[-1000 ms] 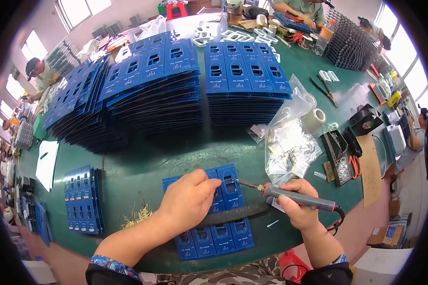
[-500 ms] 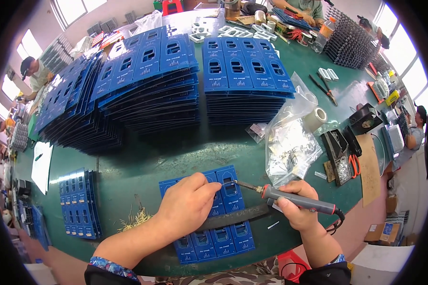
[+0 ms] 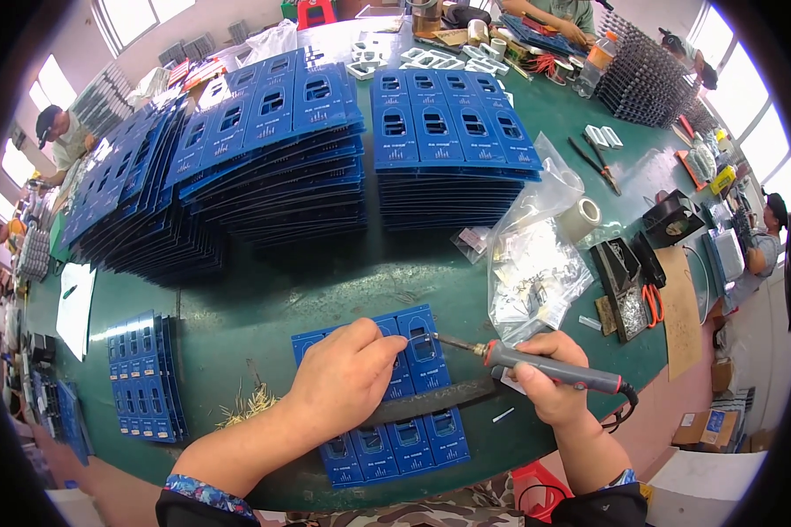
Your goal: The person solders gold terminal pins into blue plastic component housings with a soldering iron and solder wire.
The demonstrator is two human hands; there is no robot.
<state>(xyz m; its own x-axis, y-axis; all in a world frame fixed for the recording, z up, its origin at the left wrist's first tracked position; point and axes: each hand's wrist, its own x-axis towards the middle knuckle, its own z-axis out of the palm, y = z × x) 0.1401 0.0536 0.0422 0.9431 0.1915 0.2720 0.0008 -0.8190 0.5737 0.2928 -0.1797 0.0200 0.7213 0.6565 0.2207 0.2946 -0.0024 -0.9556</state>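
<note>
A blue circuit board panel with several cut-out windows lies flat on the bench before me. Across its middle runs a dark flat strip. My right hand grips a grey soldering iron, its metal tip pointing left at a window in the panel's upper right. Over the upper part of the panel, my left hand is closed in a pinch close to that tip. What sits between its fingertips is too small to make out; the hand hides part of the panel.
Tall stacks of blue panels stand across the back, with a smaller stack at left. To the right lie a clear bag of small parts, a tape roll, pliers and orange-handled scissors. Yellowish clippings lie beside my left forearm.
Almost nothing differs. The whole view has shifted a few pixels, while both hands and the soldering iron keep their places over the panel.
</note>
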